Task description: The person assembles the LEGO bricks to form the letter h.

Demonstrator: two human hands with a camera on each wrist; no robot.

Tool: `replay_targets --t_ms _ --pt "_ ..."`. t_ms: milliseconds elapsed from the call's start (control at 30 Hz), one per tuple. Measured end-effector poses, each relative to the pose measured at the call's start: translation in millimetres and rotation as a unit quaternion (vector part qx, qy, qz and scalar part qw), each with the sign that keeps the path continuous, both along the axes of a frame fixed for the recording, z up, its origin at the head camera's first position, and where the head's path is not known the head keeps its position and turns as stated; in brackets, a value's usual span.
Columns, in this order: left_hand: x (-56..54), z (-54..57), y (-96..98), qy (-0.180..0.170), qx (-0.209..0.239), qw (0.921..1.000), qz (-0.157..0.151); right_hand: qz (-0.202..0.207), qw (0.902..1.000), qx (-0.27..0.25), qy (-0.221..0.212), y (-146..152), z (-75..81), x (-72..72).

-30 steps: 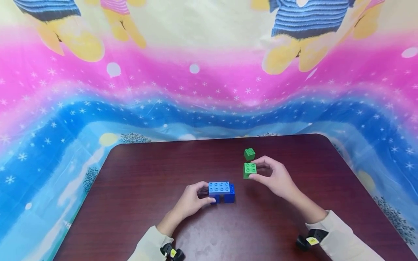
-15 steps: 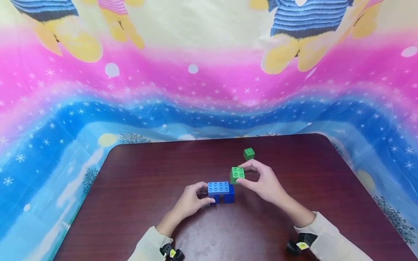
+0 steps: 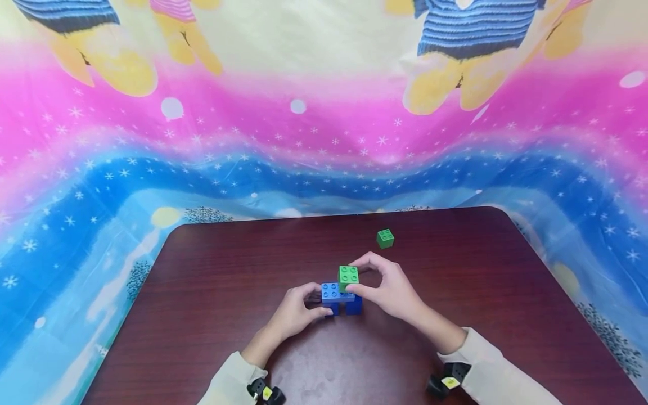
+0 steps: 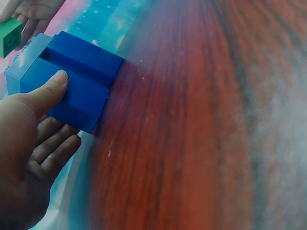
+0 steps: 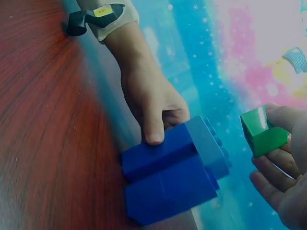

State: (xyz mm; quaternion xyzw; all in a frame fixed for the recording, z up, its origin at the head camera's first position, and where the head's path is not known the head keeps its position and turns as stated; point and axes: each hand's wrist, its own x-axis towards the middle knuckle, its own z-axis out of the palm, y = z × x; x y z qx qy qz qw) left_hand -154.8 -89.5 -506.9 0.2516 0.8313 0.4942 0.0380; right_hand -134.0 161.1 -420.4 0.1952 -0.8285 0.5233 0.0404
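A light blue brick [image 3: 330,292] lies across dark blue bricks [image 3: 354,306] that stand on the table, forming a small bridge. My left hand [image 3: 293,312] grips its left side, the thumb flat against a dark blue brick in the left wrist view. My right hand [image 3: 395,288] pinches a green brick [image 3: 348,274] between thumb and fingers, studs up. In the right wrist view a gap shows between this green brick [image 5: 263,132] and the studs of the light blue brick [image 5: 210,148]. From the head view it covers the light blue brick's right part.
Another green brick [image 3: 385,238] sits farther back on the dark red-brown table [image 3: 243,253], behind my right hand. A printed cloth [image 3: 304,180] hangs along the table's far edge and sides. Both wrists wear black camera mounts over pale sleeves.
My right hand has carried its green brick leftward and slightly nearer, from beside the back green brick to above the light blue brick. My left hand has stayed on the bridge.
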Motion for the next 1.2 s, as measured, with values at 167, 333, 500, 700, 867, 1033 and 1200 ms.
replay_targets --t_ms 167,333,500,700,867,1033,1200 --pt "-0.4 -0.4 -0.5 -0.008 0.014 0.9998 -0.007 0.021 0.9997 -0.015 0.002 -12 -5.4 -1.5" --pt "-1.0 -1.6 -0.3 -0.007 0.023 0.9996 -0.012 0.052 0.9981 -0.032 0.001 -23 -14.6 -0.6" --pt "-1.5 -1.8 0.4 -0.002 0.027 0.9995 -0.018 0.050 0.9983 -0.030 0.004 -29 -22.4 2.7" --pt "-2.0 -2.3 0.4 -0.001 0.021 0.9997 -0.016 0.029 0.9991 -0.026 0.018 -33 -26.5 3.5" --pt "-2.2 -3.5 0.4 0.002 0.021 0.9997 -0.016 0.016 0.9991 -0.028 0.027 -35 -26.2 3.7" --pt "-1.9 -4.1 0.2 -0.003 0.027 0.9995 -0.018 0.011 0.9993 -0.022 0.026 -33 -27.1 1.6" --pt "-1.9 -4.7 -0.5 0.000 0.025 0.9995 -0.018 0.024 0.9995 -0.018 0.012 -32 -26.4 -0.7"
